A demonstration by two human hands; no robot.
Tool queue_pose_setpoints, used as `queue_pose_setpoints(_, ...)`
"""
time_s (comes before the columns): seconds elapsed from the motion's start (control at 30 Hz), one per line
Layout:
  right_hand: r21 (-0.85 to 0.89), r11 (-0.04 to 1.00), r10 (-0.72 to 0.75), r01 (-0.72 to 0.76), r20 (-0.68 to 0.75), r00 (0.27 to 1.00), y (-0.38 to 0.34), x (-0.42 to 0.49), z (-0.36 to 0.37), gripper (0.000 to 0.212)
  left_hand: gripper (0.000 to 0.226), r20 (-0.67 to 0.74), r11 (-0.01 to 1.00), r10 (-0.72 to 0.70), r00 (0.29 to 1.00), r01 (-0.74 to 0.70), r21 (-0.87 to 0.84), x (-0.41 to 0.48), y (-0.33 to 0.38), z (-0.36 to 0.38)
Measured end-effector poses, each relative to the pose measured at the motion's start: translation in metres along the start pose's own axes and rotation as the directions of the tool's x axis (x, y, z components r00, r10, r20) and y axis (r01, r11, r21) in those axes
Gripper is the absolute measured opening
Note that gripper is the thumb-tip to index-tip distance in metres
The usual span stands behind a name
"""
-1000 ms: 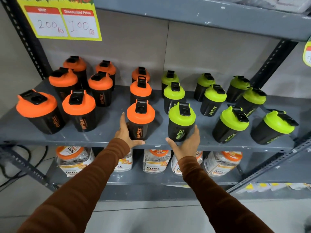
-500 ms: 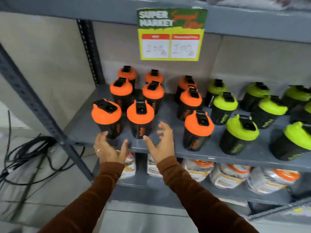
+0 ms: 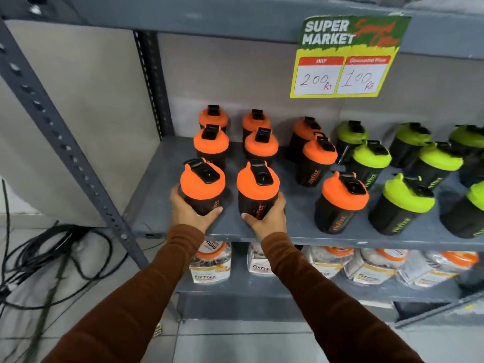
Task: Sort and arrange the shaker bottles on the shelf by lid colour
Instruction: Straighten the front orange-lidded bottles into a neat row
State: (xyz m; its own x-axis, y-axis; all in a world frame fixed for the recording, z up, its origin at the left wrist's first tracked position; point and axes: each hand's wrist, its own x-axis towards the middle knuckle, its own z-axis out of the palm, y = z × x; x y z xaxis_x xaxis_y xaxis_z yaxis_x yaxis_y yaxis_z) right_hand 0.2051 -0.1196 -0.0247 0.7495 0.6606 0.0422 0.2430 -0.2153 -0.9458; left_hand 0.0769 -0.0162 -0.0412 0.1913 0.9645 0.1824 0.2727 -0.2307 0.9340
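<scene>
Black shaker bottles stand on the grey shelf (image 3: 293,229). Several with orange lids fill the left part, several with green lids (image 3: 407,192) the right. My left hand (image 3: 188,213) grips the front-left orange-lidded bottle (image 3: 203,184) around its base. My right hand (image 3: 267,218) grips the orange-lidded bottle (image 3: 258,184) beside it the same way. Both bottles rest upright near the shelf's front edge. A third front-row orange-lidded bottle (image 3: 343,197) stands free to the right.
A slanted steel upright (image 3: 65,142) rises left of the shelf. Black cables (image 3: 52,252) lie on the floor at the left. A price sign (image 3: 348,56) hangs from the shelf above. Clear jars with orange lids (image 3: 212,260) line the lower shelf.
My hands moved left from the middle bottles. Half a second ago they hovered open in front of the shelf; now each grips a front-left orange-lidded bottle. The view has swung left.
</scene>
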Motion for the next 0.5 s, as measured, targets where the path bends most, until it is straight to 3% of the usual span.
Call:
queue_pose_setpoints(0.13,-0.029,1.0,-0.001,0.001,0.011,1.0,0.003,-0.002,-0.004,0.095,0.109,0.194,0.999,0.037,0.98,-0.029,-0.043,0.003,-0.014,-0.004)
queue_pose_setpoints(0.5,-0.106,0.993,0.046,-0.048,-0.014,0.999,0.007,-0.011,-0.008,0.088,0.116,0.268,0.999,-0.011,0.963,-0.002,0.049,0.007,-0.02,-0.017)
